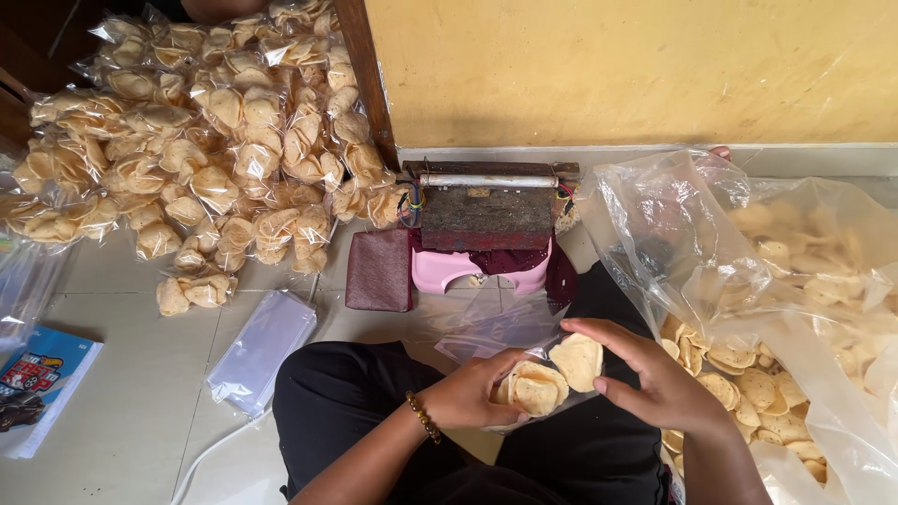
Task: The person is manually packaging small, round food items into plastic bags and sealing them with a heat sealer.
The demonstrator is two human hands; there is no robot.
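My left hand (472, 391) grips a small clear plastic bag (496, 337) with several round pale crackers (535, 388) inside, low in the middle of the view over my lap. My right hand (655, 374) pinches a single cracker (578, 360) at the bag's mouth. A beaded bracelet (423, 417) sits on my left wrist.
A big clear sack of loose crackers (748, 374) lies at my right. A heap of filled cracker packets (206, 150) fills the upper left. A rusty sealing press (486, 210) stands on a pink stool (449, 271) ahead by the yellow wall. Empty bags (262, 351) lie on the tiled floor at left.
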